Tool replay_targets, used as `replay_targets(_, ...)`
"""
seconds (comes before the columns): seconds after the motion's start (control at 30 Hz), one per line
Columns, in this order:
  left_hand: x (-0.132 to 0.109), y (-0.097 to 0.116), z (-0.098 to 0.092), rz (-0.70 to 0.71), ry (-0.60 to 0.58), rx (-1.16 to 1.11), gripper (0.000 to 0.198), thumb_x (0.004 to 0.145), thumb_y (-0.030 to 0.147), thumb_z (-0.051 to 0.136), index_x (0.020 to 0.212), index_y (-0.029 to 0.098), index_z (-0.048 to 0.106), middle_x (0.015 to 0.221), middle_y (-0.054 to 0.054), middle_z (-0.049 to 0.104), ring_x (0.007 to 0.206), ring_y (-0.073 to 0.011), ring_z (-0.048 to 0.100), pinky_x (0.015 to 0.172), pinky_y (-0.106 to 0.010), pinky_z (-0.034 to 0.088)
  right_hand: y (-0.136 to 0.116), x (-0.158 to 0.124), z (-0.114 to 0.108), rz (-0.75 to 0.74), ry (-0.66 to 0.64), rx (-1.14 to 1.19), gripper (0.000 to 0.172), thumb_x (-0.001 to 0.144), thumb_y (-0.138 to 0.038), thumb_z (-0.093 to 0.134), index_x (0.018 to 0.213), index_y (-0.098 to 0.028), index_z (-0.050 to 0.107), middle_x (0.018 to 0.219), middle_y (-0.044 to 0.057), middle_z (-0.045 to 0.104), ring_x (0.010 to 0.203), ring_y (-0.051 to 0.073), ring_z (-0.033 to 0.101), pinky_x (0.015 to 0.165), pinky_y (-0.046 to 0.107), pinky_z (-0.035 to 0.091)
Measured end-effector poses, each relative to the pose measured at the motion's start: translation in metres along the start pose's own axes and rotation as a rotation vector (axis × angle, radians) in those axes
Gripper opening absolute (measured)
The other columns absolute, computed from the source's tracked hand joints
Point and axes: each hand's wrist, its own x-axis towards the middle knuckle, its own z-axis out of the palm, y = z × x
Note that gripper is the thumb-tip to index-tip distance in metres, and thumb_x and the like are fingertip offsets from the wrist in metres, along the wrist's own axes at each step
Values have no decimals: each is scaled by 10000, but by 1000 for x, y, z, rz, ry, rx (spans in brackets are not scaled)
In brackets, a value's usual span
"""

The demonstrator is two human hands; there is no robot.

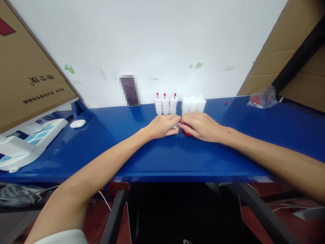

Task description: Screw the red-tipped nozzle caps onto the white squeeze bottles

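The fingers of the left hand [164, 126] are pinched on a small white piece [176, 126], meeting the fingers of the right hand [200, 127], which curl over a cluster of red caps [188, 132] on the blue bench [177, 159] — whether they grip one I cannot tell. Just beyond the fingertips stand three red-capped bottles [166, 104] and a huddle of uncapped bottles [193, 104]. Well off to the right of them lies a plastic bag [262, 98].

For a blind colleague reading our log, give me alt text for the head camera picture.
A person's left hand and right hand meet at the fingertips over small red pieces on a blue table. Just behind them stand three white bottles with red caps and a cluster of white bottles showing no red caps.
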Motion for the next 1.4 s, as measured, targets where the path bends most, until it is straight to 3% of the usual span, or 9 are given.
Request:
replay_targets(0.13,1,2,-2,17,8,32,306,1046,280,374,1163,188,641,950,-75,725,851,-185,691,674,-287,505,3,-3,-6,128,9,117,356,1064,-376,300,753,-249,417,724,39,562,643,183,468,661,345,369)
replay_targets(0.23,1,2,-1,-32,21,-32,320,1048,284,406,1270,208,624,1028,-71,749,887,-178,701,720,-283,521,14,-7,-12,270,0,116,329,1059,-404,300,795,-250,421,737,39,572,655,195,496,658,352,368)
replay_targets(0.37,-2,0,2,-99,27,-118,299,1050,351,467,1241,207,646,1076,-67,772,871,-180,719,722,-280,522,37,-13,-13,368,-190,-15,242,1029,-417,381,960,-229,518,827,68,647,717,228,572,663,354,361)
replay_targets(0.47,-3,-1,3,-127,13,-152,317,1049,374,492,1279,210,638,1121,-67,780,901,-187,736,744,-275,528,50,-17,-10,376,-328,-61,276,1024,-440,395,914,-228,535,846,80,671,742,233,600,656,342,358)
replay_targets(0.6,-2,-1,1,-148,-5,-153,349,1045,378,518,1339,217,615,1148,-71,782,920,-200,747,759,-278,532,53,-16,-8,384,-405,-77,350,1034,-481,369,841,-231,520,810,71,668,715,227,598,635,336,346)
replay_targets(1.13,0,2,-3,-186,-74,-159,414,1058,406,488,1412,206,567,1092,-82,783,859,-207,735,750,-291,531,42,-13,-11,336,-336,134,162,969,-340,484,997,-211,578,750,25,631,692,202,571,668,332,377)
replay_targets(1.4,0,2,-3,-183,-75,-164,394,1055,394,494,1387,201,581,1075,-78,785,849,-212,732,730,-293,520,43,-14,-11,307,-322,211,175,914,-249,501,1041,-198,610,761,24,652,692,200,586,690,333,411)
